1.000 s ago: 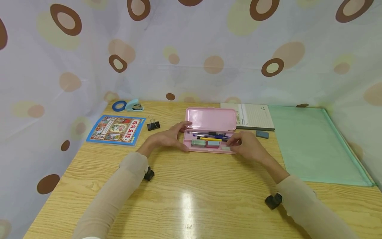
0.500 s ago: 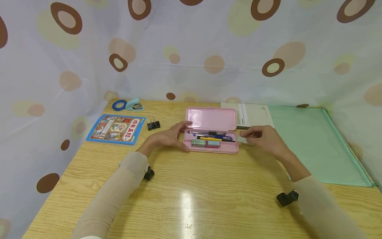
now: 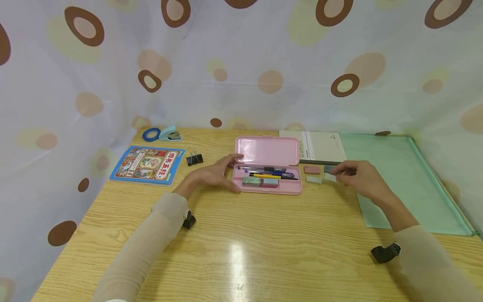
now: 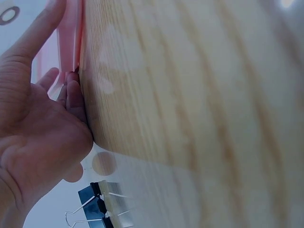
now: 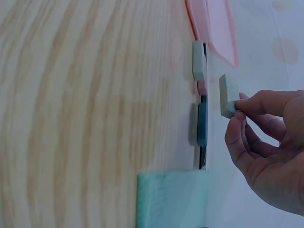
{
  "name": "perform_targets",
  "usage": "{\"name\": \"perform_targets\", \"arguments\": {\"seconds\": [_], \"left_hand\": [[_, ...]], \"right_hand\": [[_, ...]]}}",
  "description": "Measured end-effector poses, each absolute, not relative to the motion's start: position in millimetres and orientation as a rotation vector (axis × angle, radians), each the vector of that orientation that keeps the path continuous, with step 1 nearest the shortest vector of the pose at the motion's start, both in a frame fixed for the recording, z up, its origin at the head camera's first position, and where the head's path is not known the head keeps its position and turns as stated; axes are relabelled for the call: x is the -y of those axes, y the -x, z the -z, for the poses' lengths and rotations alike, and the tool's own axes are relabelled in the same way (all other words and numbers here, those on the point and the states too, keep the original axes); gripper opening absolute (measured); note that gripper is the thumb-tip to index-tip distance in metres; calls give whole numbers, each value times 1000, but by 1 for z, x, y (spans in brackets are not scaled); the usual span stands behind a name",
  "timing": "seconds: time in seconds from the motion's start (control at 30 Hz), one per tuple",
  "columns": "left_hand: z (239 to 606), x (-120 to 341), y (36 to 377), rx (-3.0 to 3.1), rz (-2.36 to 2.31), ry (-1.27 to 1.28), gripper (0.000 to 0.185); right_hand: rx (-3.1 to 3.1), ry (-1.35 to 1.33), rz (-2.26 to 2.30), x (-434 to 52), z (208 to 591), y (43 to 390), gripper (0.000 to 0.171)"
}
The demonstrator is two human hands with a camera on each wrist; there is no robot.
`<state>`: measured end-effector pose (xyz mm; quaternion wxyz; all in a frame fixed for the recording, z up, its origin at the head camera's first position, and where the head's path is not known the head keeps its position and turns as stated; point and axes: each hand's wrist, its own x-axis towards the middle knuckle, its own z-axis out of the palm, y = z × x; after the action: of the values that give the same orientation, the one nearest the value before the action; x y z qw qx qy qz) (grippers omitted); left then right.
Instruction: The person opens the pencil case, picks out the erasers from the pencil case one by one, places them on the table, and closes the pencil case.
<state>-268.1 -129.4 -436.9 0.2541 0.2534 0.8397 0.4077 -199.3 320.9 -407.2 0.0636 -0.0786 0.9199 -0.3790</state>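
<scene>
An open pink pencil case (image 3: 281, 189) lies mid-table with pens (image 3: 269, 172) and two erasers (image 3: 259, 181) inside. My left hand (image 3: 215, 173) holds its left end, index finger along the lid and thumb at the front corner; the left wrist view shows my left hand (image 4: 38, 123) against the pink case (image 4: 72, 42). My right hand (image 3: 337, 176) hovers right of the case, and in the right wrist view my right hand (image 5: 236, 108) pinches a pale green eraser (image 5: 228, 96) above the table. Under and beside it lie a pink eraser (image 3: 312, 169), a pale eraser (image 3: 314, 180) and a blue-grey eraser (image 5: 202, 124).
A notebook (image 3: 320, 147) and a green mat (image 3: 400, 184) lie at the back right. At the left are a picture book (image 3: 147, 163), a black binder clip (image 3: 194, 159), a blue tape roll (image 3: 151, 134) and a small stapler (image 3: 170, 133). A spotted curtain surrounds the table.
My right hand has left the case's right compartment and moved right with a pale eraser. A pink and a pale eraser now lie on the table beside the case. The left hand stayed put.
</scene>
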Motion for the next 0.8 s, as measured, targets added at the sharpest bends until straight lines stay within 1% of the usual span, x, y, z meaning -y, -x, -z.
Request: {"name": "perform_targets", "arguments": {"seconds": [0.23, 0.53, 0.8], "left_hand": [[437, 129, 268, -2273, -1115, -685, 111], [437, 129, 268, -2263, -1123, -685, 110], [437, 129, 269, -2277, -1103, -695, 110]], "right_hand": [[-2766, 236, 1077, -336, 414, 200, 22], [-2763, 245, 1051, -337, 419, 204, 21], [-2772, 203, 1104, -337, 415, 205, 27]]}}
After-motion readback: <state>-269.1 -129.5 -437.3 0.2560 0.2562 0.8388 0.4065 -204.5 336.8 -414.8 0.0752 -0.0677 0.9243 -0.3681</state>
